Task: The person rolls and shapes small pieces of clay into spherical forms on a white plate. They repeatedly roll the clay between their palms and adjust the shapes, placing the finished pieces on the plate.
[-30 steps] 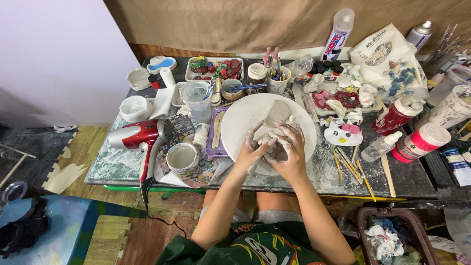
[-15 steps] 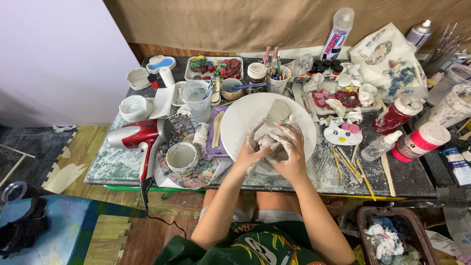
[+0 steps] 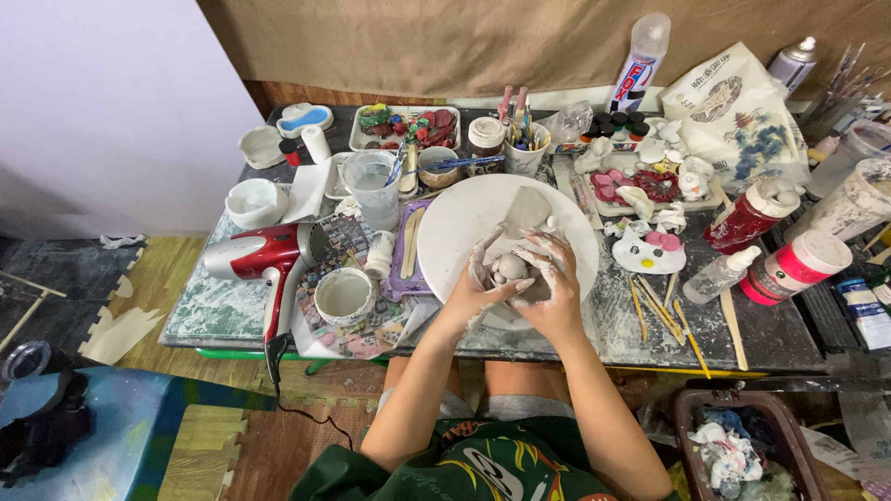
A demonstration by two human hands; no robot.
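Together, both hands (image 3: 520, 283) cup a clay lump (image 3: 511, 267).

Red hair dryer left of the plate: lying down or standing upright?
Lying down. The red hair dryer rests on its side on the table, handle toward the near edge, cord hanging off.

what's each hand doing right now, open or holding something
Left hand: fingers curled around the grey clay lump.
Right hand: fingers bent over the same clay lump, pressing on it.

Both hands (image 3: 520, 283) around grey clay (image 3: 511, 267) (over white round board (image 3: 455, 232))
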